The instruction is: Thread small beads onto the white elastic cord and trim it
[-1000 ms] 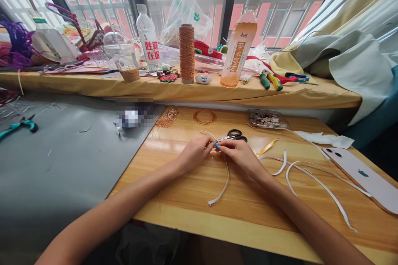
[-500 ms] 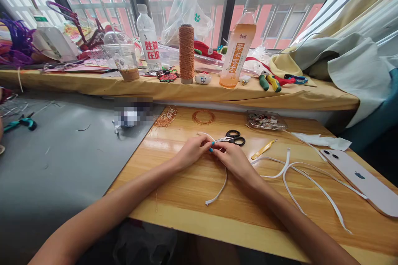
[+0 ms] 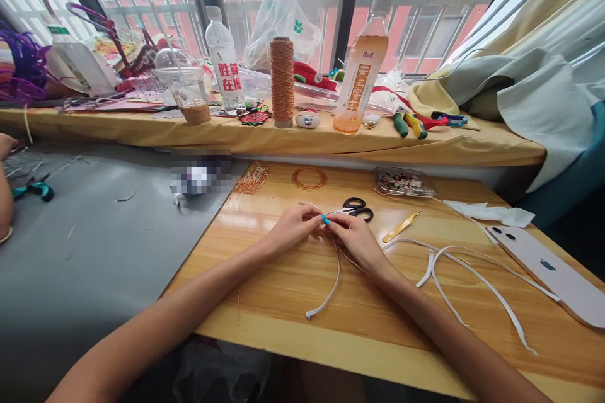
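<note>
Since a second ago the two hands have slid slightly left on the wooden table (image 3: 283, 302), and the loose tail of the white strip (image 3: 331, 283) has swung left with them, while a co-worker's arm (image 3: 4, 201) has entered at the far left edge. On the grey table (image 3: 94, 252) beside that arm lie teal pliers (image 3: 33, 190). On the yellow-covered sill (image 3: 189, 132) stand a clear plastic cup (image 3: 186, 88), a water bottle (image 3: 224, 69) with a red label in Chinese characters, a spool of copper thread (image 3: 282, 79) and an orange drink bottle (image 3: 362, 72) with Chinese lettering. The left hand (image 3: 293, 230) and right hand (image 3: 357, 239) meet fingertip to fingertip, both pinched tight on the white strip at mid-table; the strip is thin, flat and limp, curving down toward the near edge. Black-handled scissors (image 3: 352, 208) lie just beyond the fingers, a coil of copper wire (image 3: 309, 177) and a tray of beads (image 3: 404, 181) farther back. To the right lie yellow tweezers (image 3: 401, 225), more white strips (image 3: 472, 283) and a pink phone (image 3: 548, 271) bearing an Apple logo
</note>
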### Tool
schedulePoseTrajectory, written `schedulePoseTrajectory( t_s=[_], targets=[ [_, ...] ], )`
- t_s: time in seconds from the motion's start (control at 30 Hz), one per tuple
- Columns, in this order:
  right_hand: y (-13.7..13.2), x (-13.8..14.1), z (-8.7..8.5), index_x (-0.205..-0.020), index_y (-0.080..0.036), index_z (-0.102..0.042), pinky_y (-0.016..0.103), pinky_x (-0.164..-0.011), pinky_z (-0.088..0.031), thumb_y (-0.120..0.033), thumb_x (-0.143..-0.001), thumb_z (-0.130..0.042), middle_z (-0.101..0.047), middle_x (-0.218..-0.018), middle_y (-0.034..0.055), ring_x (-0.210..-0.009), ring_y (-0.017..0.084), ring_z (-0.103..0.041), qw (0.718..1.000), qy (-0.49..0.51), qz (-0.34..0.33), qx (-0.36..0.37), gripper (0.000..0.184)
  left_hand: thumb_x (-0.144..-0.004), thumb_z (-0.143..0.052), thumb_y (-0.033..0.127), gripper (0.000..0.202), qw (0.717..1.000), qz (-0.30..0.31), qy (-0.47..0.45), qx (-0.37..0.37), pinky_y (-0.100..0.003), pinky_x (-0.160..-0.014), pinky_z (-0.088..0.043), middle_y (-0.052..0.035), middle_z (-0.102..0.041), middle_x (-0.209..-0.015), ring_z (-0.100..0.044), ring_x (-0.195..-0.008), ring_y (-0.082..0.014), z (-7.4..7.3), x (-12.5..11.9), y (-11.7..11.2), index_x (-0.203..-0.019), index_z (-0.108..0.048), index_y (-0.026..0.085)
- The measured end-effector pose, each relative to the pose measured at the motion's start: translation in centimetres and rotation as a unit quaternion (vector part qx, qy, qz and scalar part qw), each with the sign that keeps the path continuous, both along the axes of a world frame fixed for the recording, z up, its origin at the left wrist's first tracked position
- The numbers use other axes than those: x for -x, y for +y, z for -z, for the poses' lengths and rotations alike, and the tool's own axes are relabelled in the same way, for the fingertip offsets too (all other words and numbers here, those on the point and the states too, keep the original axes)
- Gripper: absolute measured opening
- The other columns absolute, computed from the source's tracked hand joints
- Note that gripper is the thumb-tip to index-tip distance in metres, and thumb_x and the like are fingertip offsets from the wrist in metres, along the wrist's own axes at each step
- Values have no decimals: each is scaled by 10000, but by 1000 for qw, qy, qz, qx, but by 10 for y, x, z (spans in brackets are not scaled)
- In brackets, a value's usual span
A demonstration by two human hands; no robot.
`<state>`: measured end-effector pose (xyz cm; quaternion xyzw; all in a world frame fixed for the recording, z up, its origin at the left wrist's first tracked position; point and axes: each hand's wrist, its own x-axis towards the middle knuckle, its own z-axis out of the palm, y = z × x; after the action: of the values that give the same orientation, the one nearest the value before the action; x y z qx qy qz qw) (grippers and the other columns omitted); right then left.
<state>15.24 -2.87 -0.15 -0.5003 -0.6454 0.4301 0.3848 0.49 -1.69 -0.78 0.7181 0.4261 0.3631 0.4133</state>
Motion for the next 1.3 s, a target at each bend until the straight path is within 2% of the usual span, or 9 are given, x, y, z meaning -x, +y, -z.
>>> schedulePoseTrajectory(
  t_s=[0.1,0.23,0.43,0.7,0.8,0.93,1.03,1.13,1.3],
  targets=[
    [-1,0,-2,-803,-132,-658,248,-613,-398,-257,-692,-476,-630,-688,35,-704,155,-539,1000,-2,-5,0,247,-742,-464,285,212,1000,10,-23,17,-205,-662,-414,-52,-602,-828,-550,-740,-120,0,0,0,-830,-560,117],
    [-1,1,-1,-815,-139,-662,257,-653,-401,-270,-707,-461,-639,-734,41,-740,161,-543,1000,11,-17,1,263,-765,-436,308,237,1000,13,-15,-1,-205,-644,-414,-41,-603,-757,-545,-688,-111,1,0,1,-812,-565,115],
    [-1,2,5,-809,-151,-669,249,-603,-391,-336,-707,-467,-614,-629,15,-682,157,-531,999,34,21,-17,292,-773,-431,291,231,999,-7,33,-40,-211,-657,-415,-41,-615,-805,-544,-724,-121,-1,-1,-1,-818,-589,129],
    [-3,3,4,-791,-143,-664,241,-578,-375,-386,-700,-475,-599,-609,17,-650,153,-524,998,30,39,-29,321,-781,-419,222,158,998,-4,38,-48,-202,-632,-420,-36,-615,-782,-554,-695,-110,-6,-3,-5,-818,-541,129],
    [-3,5,3,-764,-137,-660,244,-587,-372,-373,-708,-460,-595,-592,16,-649,157,-526,997,12,63,-36,314,-782,-420,201,128,993,-16,68,-93,-202,-635,-412,-27,-610,-770,-549,-692,-105,-7,-4,-8,-811,-527,138],
    [-6,8,-1,-754,-141,-657,242,-637,-368,-303,-711,-460,-626,-689,27,-684,152,-534,997,-18,70,-37,258,-787,-417,204,122,971,-63,133,-186,-211,-608,-396,-23,-587,-778,-516,-655,-103,-4,-4,-9,-823,-519,149],
    [-7,9,-3,-761,-140,-656,238,-647,-363,-275,-715,-452,-634,-716,30,-697,152,-535,997,-28,66,-34,249,-790,-412,195,126,963,-62,138,-223,-213,-619,-394,-34,-579,-822,-503,-659,-100,-1,-3,-9,-835,-518,146],
    [-5,8,-1,-765,-144,-657,235,-627,-358,-295,-722,-446,-638,-714,28,-687,151,-533,997,-24,61,-28,263,-779,-433,183,116,971,-63,113,-201,-209,-619,-391,-27,-588,-797,-498,-636,-93,-3,-2,-9,-822,-533,145],
    [0,5,4,-726,-144,-659,228,-595,-348,-335,-711,-467,-625,-672,21,-644,138,-519,998,-6,54,-17,271,-761,-461,195,144,994,-66,10,-82,-183,-548,-383,-18,-596,-796,-491,-574,-70,-7,-1,-6,-872,-536,142]
  ],
)
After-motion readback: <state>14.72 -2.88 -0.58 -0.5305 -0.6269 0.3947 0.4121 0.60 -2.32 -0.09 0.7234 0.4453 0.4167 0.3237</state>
